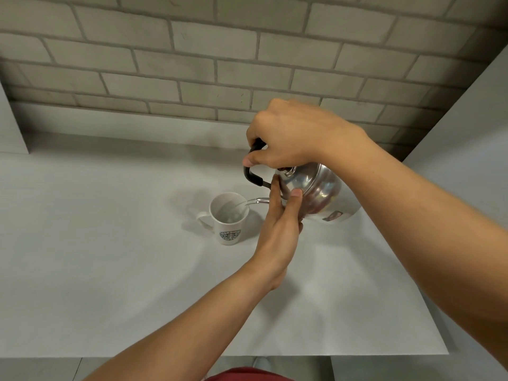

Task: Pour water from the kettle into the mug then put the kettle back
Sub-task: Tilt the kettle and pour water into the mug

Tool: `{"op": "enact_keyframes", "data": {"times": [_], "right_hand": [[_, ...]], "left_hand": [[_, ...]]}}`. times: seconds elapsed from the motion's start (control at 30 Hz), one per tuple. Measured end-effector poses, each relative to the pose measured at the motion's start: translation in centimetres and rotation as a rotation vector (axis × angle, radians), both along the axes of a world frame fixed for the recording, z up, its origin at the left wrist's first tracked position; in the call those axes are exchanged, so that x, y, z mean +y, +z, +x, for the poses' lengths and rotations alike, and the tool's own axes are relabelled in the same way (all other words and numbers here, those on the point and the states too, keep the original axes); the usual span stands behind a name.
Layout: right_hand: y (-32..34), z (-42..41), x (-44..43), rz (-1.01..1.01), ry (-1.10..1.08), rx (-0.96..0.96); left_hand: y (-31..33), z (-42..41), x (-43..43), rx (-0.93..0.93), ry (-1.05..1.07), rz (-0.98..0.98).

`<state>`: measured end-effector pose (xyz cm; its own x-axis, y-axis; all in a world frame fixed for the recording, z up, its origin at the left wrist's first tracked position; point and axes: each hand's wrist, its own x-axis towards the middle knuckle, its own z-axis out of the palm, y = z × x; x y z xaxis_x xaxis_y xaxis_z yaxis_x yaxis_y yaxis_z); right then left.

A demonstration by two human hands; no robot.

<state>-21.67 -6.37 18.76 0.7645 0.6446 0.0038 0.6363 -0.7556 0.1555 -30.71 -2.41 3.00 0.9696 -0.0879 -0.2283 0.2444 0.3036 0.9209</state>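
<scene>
A shiny steel kettle (321,191) is held above the counter, tilted to the left. My right hand (288,136) is shut on its black handle (251,176). My left hand (280,218) presses against the kettle's lid and body, thumb on the lid's edge. The spout (259,200) points over a white mug (229,218) with a green logo, which stands upright on the counter with its handle to the left. A thin stream of water runs from the spout into the mug.
The grey counter (110,257) ends at a brick wall (192,64) behind. A pale side panel (467,133) rises at the right. The counter's front edge (247,354) is near my body.
</scene>
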Motion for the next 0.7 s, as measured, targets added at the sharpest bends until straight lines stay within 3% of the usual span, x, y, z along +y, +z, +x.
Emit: {"op": "enact_keyframes", "data": {"times": [0.4, 0.7], "right_hand": [[-0.5, -0.1, 0.8, -0.018, 0.007, -0.02], [-2.1, -0.3, -4.0, 0.264, -0.048, 0.007]], "left_hand": [[-0.2, -0.1, 0.6, 0.017, -0.018, -0.005], [-0.4, -0.1, 2.2, -0.036, -0.155, 0.235]]}}
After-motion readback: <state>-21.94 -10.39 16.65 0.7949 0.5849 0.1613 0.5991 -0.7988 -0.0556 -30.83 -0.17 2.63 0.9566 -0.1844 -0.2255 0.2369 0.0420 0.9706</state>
